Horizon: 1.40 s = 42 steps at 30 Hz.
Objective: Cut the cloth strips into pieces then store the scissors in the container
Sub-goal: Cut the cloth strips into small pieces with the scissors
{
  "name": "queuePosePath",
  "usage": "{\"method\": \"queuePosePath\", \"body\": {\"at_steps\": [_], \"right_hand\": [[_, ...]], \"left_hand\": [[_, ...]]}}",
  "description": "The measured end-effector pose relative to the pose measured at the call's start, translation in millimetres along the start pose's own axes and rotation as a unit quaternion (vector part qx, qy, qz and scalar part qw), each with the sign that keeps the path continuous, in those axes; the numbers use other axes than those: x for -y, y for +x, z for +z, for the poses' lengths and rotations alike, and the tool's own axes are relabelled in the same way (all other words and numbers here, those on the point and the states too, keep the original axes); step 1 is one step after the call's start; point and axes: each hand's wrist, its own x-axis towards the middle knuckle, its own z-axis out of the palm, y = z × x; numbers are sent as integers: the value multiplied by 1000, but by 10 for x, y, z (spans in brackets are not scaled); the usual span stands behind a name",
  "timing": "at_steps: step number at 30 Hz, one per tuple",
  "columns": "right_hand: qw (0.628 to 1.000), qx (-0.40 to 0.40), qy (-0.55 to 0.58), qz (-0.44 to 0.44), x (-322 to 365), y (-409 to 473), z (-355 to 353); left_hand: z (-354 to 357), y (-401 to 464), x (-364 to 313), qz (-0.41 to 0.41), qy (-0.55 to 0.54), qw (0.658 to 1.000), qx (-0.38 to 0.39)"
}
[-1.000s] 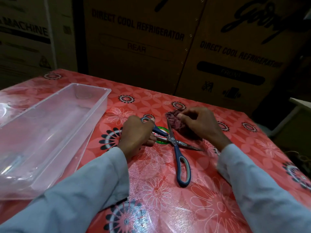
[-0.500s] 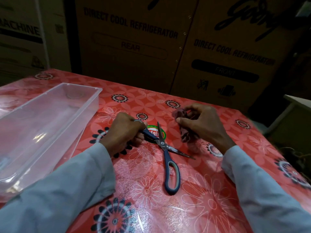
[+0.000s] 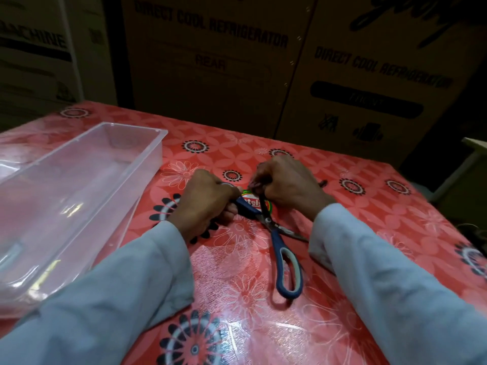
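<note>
Scissors [image 3: 274,233] lie wide open on the red flowered surface [image 3: 369,196], blue handles with grey lining, blades crossed in a big X. One handle loop sits loose on the surface, closer to the person. The other handle runs up into the left hand [image 3: 208,198], whose fingers are curled round it, so that hand grips the scissors. One blade points up toward the right hand [image 3: 287,185]; the other lies flat and pokes out toward the right sleeve [image 3: 395,285].

Right hand is bunched up, fingers curled and pinching a bit of dark reddish cloth [image 3: 255,185] right at the tip of the raised blade. Only a small scrap of the cloth peeks out past the fingers, so I can't tell how long the strip is. Another dark bit [image 3: 322,183] shows just behind that hand, too small to say what it is.

A round red and green sticker [image 3: 254,202] sits on the surface just under the blades, between the two hands.

Clear plastic container [image 3: 79,196], long and rectangular, stands on the surface off to the left, near the left hand but not touching it.

Big cardboard refrigerator boxes [image 3: 210,61] stand behind the surface.
</note>
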Motion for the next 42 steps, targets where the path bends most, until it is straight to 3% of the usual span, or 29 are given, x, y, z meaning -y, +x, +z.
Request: {"method": "queuePosePath", "body": {"at_steps": [12,17,23,29,35,42], "right_hand": [[986,-63,149,44,-169,-105,-260],[989,68,130,3,60,-426,-294],[995,51,85,26,53,-98,-130],[999,-5,45,28,-47,203,21],[976,-123,158,82,-205,-101,-101],[950,-222,194,99,-303,-724,-409]], "left_hand": [[-7,-5,10,5,-3,1000,-4],[-6,6,28,17,13,1000,-9],[-7,39,43,19,30,999,-14],[-9,9,16,12,26,1000,-11],[-30,-70,5,21,16,1000,-10],[-42,-151,-62,18,-20,999,-28]]}}
